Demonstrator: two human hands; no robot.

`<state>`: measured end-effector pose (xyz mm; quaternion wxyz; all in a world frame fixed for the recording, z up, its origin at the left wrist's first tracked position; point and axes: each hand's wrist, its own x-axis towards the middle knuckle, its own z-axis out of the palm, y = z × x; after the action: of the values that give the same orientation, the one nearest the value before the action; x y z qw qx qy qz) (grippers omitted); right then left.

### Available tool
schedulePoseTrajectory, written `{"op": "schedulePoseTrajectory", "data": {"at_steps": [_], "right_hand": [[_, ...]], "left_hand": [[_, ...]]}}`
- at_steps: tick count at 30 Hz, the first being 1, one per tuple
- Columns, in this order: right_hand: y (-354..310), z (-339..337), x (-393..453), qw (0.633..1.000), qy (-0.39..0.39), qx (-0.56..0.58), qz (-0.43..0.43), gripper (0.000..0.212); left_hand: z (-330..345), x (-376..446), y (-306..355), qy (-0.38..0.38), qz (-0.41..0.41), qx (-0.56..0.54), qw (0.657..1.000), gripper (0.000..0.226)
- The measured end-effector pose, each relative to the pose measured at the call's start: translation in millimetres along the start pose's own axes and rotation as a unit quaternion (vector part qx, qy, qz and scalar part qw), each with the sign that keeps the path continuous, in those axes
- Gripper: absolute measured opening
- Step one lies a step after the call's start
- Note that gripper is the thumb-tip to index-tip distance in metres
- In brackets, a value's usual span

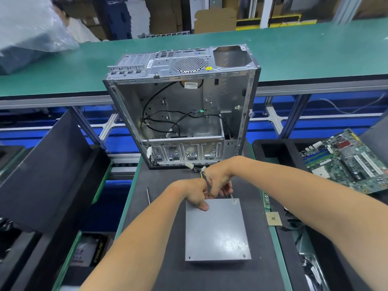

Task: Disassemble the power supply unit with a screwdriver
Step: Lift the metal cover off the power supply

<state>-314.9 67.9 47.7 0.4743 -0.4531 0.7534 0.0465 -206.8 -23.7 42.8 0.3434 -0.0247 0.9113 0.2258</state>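
1. Both forearms reach in from the bottom of the frame and meet at the far edge of the power supply unit, a grey metal box lying flat on the dark mat at lower centre of the counter.
2. Left hand: its grip is curled, thumb pressing on the box's top near the far left corner, fingers apparently closed on the cable bundle where it leaves the box.
3. Right hand: its grip is also curled round the same wires, just beside the left hand. Exactly which strands each hand has cannot be made out.
4. Judged step: gathering the loose wires clear of the lid before any screw is turned. Do it well by pulling the bundle up and away toward the computer case at centre frame, so no connector lies over the lid.
5. Keep the thumb down on the lid so the box does not slide on the mat.
6. A thin metal shaft, probably the screwdriver, lies on the mat left of the hands, untouched. It is close enough to pick up without letting go of the box.
7. Small screw holes show at the lid's near corners; start there, well apart from the wires.
8. Mind the motherboard at right; keep the cables from sweeping toward it.
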Motion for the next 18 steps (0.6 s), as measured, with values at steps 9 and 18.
{"op": "schedulePoseTrajectory", "data": {"at_steps": [9, 18], "right_hand": [[2.8, -1.2, 0.4, 1.0, -0.018, 0.007, 0.01, 0.019], [7.7, 0.0, -0.8, 0.997, -0.057, 0.055, 0.017, 0.025]], "left_hand": [[0.5, -3.4, 3.6, -0.009, 0.001, 0.028, 1.0, 0.023], [-2.0, -5.2, 9.4, -0.018, 0.007, 0.039, 0.999, 0.017]]}}
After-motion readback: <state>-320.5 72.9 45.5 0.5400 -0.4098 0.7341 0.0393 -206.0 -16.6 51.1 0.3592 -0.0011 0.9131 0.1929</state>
